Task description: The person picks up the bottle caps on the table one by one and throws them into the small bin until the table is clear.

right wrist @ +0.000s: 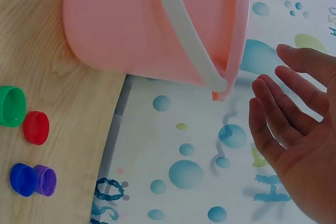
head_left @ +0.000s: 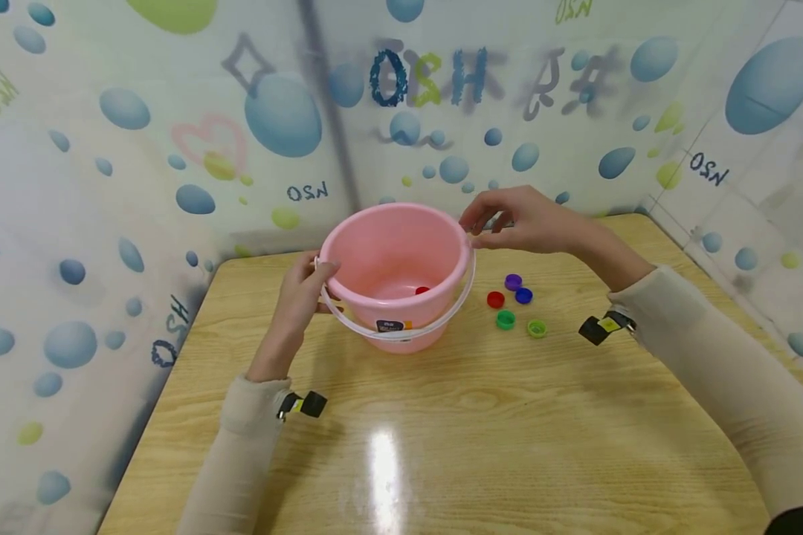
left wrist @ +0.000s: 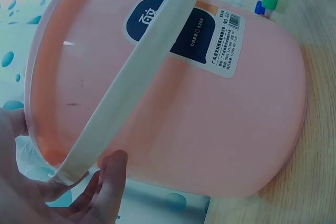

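Note:
A pink bucket (head_left: 401,223) stands on the wooden table, its white handle (head_left: 401,336) hanging down across the front. My left hand (head_left: 299,305) grips the left rim, thumb over the edge and fingers against the outer wall beside the handle's end. By the right rim is my right hand (head_left: 525,219), its fingers (right wrist: 283,103) loosely bent and apart from the bucket in the right wrist view. Inside the bucket a red bottle cap (head_left: 423,290) partly shows over the front rim. Right of the bucket lie a purple cap (head_left: 513,281), red cap (head_left: 496,299), blue cap (head_left: 524,296), green cap (head_left: 505,319) and light green cap (head_left: 537,328).
Behind the table (head_left: 442,423) hangs a pale sheet (head_left: 408,163) printed with blue and green drops, close to the back edge. It also runs along the left and right sides. A label (left wrist: 210,40) is stuck on the bucket's front.

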The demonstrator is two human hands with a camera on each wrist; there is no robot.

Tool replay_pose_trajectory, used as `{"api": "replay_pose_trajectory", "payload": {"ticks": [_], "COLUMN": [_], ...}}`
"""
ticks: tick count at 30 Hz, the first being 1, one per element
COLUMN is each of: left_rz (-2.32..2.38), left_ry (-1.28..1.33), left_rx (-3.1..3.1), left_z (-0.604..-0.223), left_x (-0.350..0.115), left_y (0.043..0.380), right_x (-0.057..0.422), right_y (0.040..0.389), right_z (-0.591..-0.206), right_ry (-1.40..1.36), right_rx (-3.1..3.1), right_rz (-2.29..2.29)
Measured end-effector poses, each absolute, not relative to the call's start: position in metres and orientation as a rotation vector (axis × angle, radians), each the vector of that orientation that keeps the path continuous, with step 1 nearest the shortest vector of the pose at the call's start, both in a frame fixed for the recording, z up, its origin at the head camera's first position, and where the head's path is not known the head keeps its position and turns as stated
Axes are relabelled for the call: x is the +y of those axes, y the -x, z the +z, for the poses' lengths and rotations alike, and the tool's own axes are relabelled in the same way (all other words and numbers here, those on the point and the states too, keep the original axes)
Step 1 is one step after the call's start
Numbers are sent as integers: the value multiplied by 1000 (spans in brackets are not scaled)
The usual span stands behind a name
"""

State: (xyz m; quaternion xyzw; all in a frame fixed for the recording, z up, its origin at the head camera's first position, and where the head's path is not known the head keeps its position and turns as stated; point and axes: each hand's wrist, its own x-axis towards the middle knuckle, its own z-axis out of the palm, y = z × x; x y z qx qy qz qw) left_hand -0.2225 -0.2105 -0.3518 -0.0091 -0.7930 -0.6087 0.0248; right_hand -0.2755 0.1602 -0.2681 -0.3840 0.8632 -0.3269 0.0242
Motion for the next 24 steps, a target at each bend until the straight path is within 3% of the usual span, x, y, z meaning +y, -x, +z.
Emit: {"api": "replay_pose_trajectory", "payload": {"ticks": [24], "left_rz": [-1907], "left_ry": [42], "left_rx": [-2441], "left_z": [-352], "left_x": [-209], "left_y": [222], "right_x": [216], "right_y": [275], "right_z": [-345], "right_ry": [774], "right_rx": [2744], "right_rz": [-1109]}}
